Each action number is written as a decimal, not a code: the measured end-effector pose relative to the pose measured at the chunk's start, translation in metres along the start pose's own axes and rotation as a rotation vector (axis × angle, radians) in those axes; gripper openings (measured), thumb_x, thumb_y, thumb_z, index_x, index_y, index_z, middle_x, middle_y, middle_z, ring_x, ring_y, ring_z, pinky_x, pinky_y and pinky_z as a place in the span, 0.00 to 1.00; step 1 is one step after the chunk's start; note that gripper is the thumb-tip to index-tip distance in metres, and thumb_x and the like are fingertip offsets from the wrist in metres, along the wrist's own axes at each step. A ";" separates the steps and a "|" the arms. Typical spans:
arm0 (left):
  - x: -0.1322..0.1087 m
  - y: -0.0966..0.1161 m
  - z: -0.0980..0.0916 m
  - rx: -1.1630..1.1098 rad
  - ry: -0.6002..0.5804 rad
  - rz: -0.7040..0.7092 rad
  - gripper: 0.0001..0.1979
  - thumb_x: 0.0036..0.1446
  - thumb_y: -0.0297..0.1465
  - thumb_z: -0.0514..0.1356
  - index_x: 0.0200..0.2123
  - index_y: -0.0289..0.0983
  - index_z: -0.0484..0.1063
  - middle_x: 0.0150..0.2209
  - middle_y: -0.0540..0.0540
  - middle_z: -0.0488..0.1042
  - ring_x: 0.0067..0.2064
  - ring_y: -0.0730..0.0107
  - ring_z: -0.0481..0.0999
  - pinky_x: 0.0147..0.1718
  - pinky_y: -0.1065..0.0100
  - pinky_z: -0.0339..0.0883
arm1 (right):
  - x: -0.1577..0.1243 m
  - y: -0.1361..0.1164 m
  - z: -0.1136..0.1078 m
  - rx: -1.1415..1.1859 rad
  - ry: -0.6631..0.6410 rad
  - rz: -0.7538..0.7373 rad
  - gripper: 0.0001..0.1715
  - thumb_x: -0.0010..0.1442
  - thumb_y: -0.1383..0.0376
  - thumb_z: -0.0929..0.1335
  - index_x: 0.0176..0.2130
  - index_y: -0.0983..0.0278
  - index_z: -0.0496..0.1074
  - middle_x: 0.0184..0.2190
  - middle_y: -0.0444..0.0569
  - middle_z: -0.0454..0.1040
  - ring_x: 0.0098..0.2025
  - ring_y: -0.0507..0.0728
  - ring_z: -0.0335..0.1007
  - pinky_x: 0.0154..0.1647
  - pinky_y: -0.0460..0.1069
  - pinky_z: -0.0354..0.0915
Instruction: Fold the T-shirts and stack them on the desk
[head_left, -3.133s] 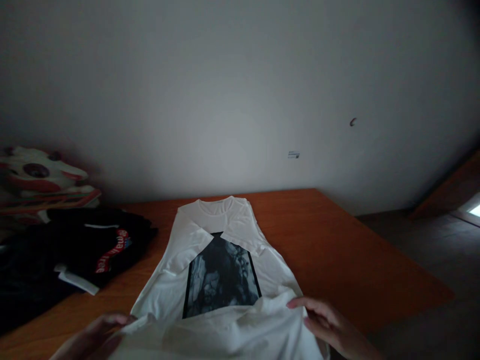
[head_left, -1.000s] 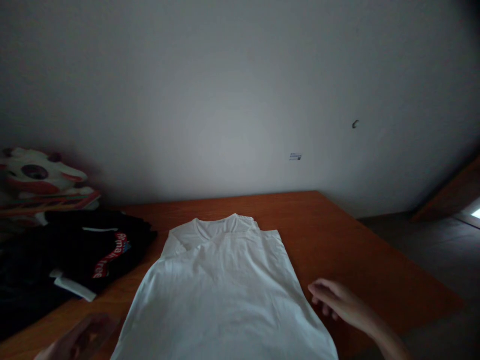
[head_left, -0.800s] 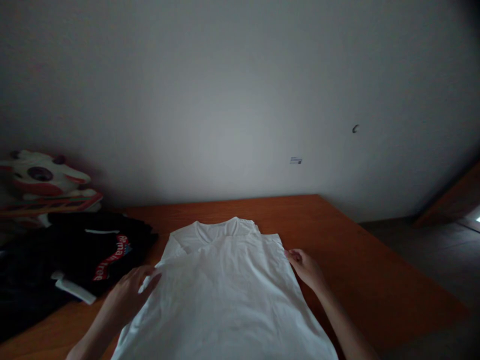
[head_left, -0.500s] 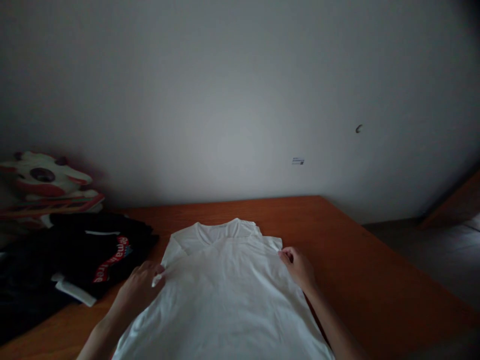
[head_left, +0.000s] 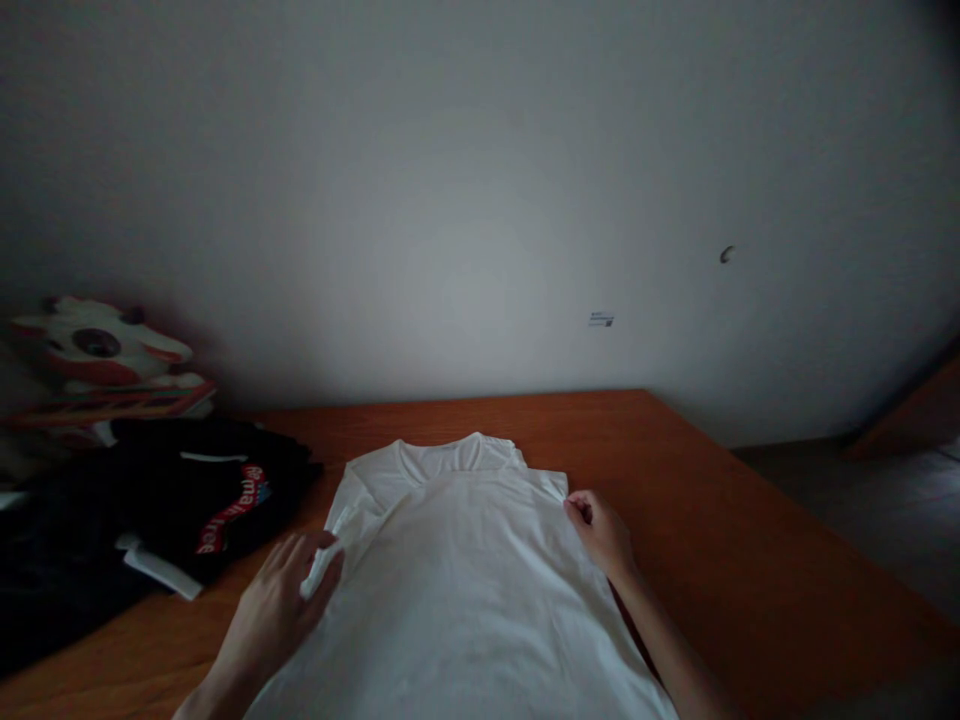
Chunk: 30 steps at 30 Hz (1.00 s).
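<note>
A white T-shirt (head_left: 450, 580) lies spread on the brown wooden table, its neckline toward the wall and its lower part running out of the bottom of the view. Part of its upper cloth is folded over, with a crease below the collar. At the shirt's left edge is my left hand (head_left: 285, 595), thumb and fingers apart, with white cloth visible in the gap. On the opposite side my right hand (head_left: 598, 525) pinches the shirt's edge near the sleeve corner between thumb and fingertips.
Dark clothing (head_left: 157, 500) with a red printed patch lies at the left. Behind it sits a cow-shaped toy (head_left: 105, 345) with a keyboard-like base. A pale wall (head_left: 465, 200) rises behind the table (head_left: 720, 560), whose right edge slants toward the floor.
My left hand has loosened from a pinch on the shirt's left edge, its thumb and fingers spreading. My right hand keeps its hold. The whole view has shifted slightly.
</note>
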<state>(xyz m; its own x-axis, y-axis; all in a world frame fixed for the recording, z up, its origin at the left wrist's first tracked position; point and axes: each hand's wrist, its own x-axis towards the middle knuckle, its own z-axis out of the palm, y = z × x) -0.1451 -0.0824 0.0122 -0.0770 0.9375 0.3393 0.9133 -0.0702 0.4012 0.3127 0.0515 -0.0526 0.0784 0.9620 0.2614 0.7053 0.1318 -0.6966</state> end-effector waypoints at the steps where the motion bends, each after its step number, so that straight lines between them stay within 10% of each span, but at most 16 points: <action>1: 0.010 -0.002 0.002 0.042 0.011 -0.075 0.20 0.60 0.50 0.53 0.41 0.41 0.73 0.41 0.41 0.80 0.42 0.56 0.80 0.42 0.61 0.72 | 0.000 0.000 0.000 0.004 0.002 -0.001 0.20 0.62 0.49 0.61 0.37 0.60 0.72 0.34 0.51 0.78 0.36 0.60 0.74 0.39 0.52 0.65; 8: 0.048 -0.011 0.014 0.136 -0.274 -0.251 0.20 0.58 0.48 0.52 0.33 0.41 0.75 0.34 0.43 0.82 0.38 0.55 0.82 0.37 0.62 0.69 | 0.000 0.001 0.002 -0.008 0.016 0.016 0.25 0.62 0.46 0.63 0.43 0.61 0.74 0.35 0.51 0.78 0.37 0.60 0.75 0.40 0.52 0.66; 19: 0.093 -0.055 -0.007 -0.399 0.104 -0.323 0.23 0.47 0.50 0.61 0.40 0.40 0.70 0.36 0.44 0.82 0.37 0.58 0.82 0.33 0.68 0.73 | 0.048 -0.004 0.011 0.160 -0.070 0.148 0.09 0.53 0.60 0.69 0.35 0.62 0.74 0.33 0.50 0.80 0.38 0.60 0.77 0.41 0.52 0.70; 24: 0.111 -0.069 -0.006 -0.211 0.011 -0.212 0.11 0.49 0.42 0.54 0.35 0.43 0.65 0.29 0.48 0.79 0.32 0.62 0.80 0.33 0.68 0.70 | 0.070 -0.018 0.010 0.199 -0.155 0.085 0.08 0.48 0.67 0.71 0.33 0.62 0.76 0.28 0.46 0.79 0.33 0.59 0.76 0.40 0.52 0.70; 30: 0.114 -0.062 -0.015 -0.213 -0.080 -0.162 0.13 0.46 0.39 0.51 0.29 0.42 0.73 0.25 0.48 0.77 0.30 0.61 0.79 0.36 0.63 0.74 | 0.079 -0.031 -0.011 0.276 -0.166 -0.063 0.12 0.57 0.64 0.65 0.33 0.61 0.79 0.43 0.51 0.81 0.50 0.61 0.75 0.55 0.54 0.66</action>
<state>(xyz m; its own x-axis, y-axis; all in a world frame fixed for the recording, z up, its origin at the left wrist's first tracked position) -0.2166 0.0237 0.0382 -0.1760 0.9656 0.1913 0.7860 0.0209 0.6179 0.3043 0.1206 -0.0032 -0.0912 0.9727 0.2134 0.4856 0.2305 -0.8432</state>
